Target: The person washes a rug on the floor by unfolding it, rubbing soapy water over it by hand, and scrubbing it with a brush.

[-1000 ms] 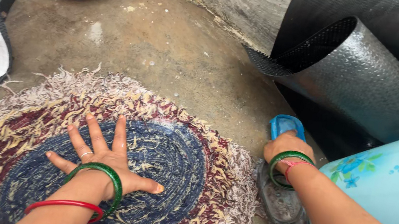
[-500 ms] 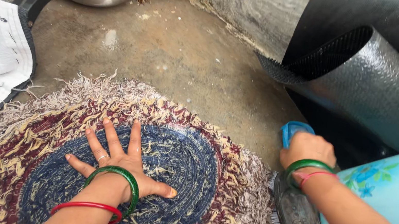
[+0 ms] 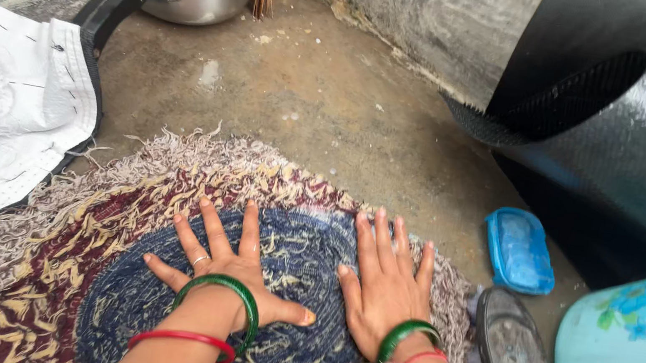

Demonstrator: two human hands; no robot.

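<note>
Hands both lie flat and spread, grasping nothing: left hand (image 3: 231, 265) and right hand (image 3: 384, 287) press side by side on the round braided rug (image 3: 76, 256) on the floor, fingers pointing far. Earlier the right hand rested on the blue lid (image 3: 519, 251) at right.

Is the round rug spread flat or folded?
Spread flat: the round rug lies open on the floor, with the left hand and right hand pressed palm-down on it.
</note>
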